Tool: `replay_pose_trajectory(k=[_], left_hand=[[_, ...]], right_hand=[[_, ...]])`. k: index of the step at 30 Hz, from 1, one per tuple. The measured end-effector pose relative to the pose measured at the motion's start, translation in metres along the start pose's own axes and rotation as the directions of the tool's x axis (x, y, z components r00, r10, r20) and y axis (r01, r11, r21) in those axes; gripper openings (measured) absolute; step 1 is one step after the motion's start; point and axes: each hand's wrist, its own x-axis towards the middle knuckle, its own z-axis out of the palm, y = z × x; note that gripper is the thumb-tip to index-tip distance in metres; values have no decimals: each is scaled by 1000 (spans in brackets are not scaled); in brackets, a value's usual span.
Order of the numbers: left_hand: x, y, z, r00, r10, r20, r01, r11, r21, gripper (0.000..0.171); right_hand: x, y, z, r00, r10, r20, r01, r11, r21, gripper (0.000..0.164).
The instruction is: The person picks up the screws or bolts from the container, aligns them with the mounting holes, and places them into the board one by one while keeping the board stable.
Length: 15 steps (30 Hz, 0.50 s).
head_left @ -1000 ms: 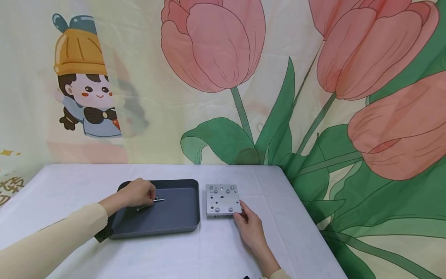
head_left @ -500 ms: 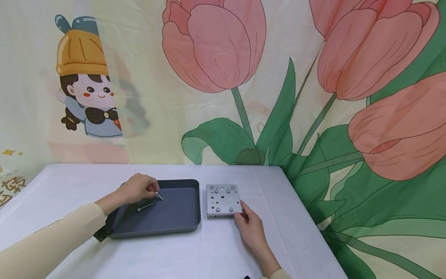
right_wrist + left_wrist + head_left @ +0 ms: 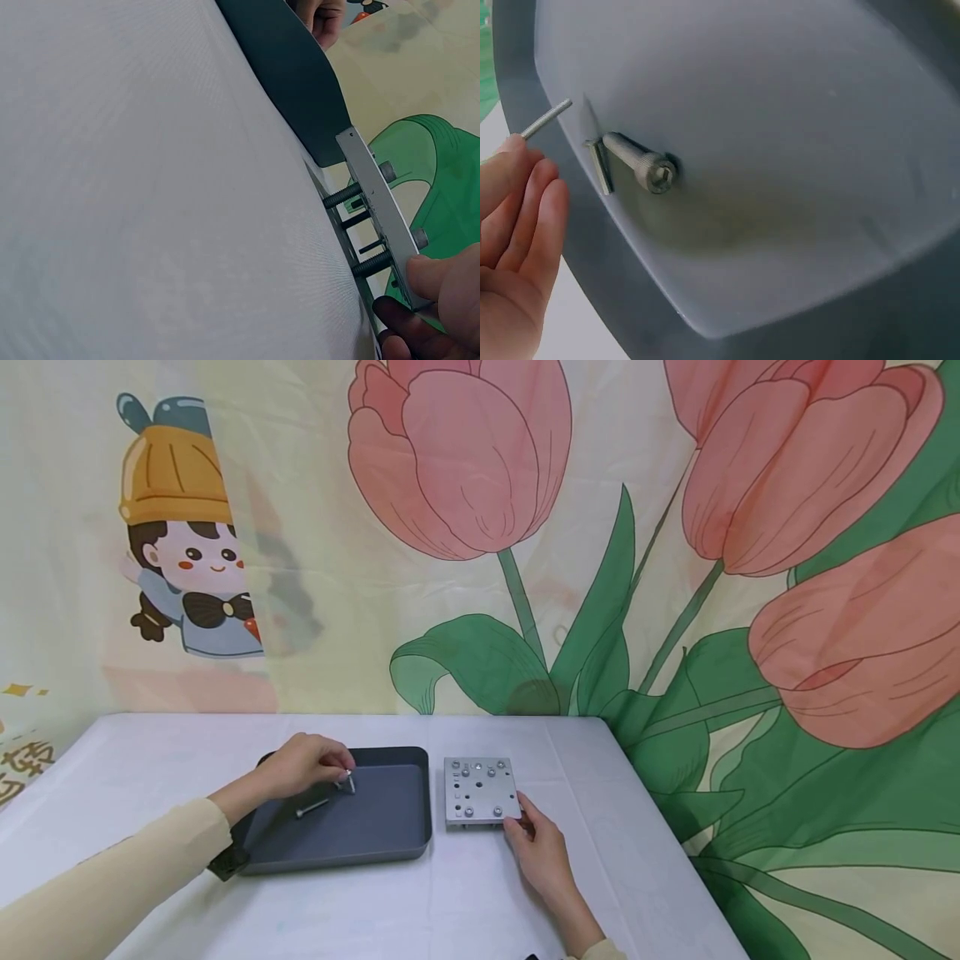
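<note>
In the head view my left hand (image 3: 303, 766) is over the dark tray (image 3: 382, 839), pinching a thin metal pin (image 3: 549, 118) between thumb and fingertips; the pin's other end is hidden by the fingers. Below it, on the tray floor, lie a socket head screw (image 3: 641, 161) and a short metal pin (image 3: 600, 166). My right hand (image 3: 538, 843) grips the near right corner of a square silver metal plate (image 3: 487, 789), thumb on top and fingers underneath. Several screw heads and holes show on the plate's top. In the right wrist view, threaded screws (image 3: 373, 264) stick out beneath it.
The tray and plate stand side by side on a white-covered table (image 3: 360, 910). Behind it hangs a cloth backdrop (image 3: 480, 635) printed with tulips and a cartoon figure.
My left hand has shifted slightly right and up over the tray; the pin in its fingers has turned from nearly level to pointing down. My right hand and the plate stay put.
</note>
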Motion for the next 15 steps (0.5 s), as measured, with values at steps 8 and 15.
replay_pose_trajectory(k=[8, 15], left_hand=[[8, 11, 1, 999, 27, -37, -28, 999, -30, 9], [21, 27, 6, 999, 29, -42, -33, 996, -80, 12]], right_hand=[[-1, -1, 1, 1000, 7, -6, -7, 1000, -8, 55], [-2, -2, 0, 1000, 1, -8, -1, 1000, -14, 54]])
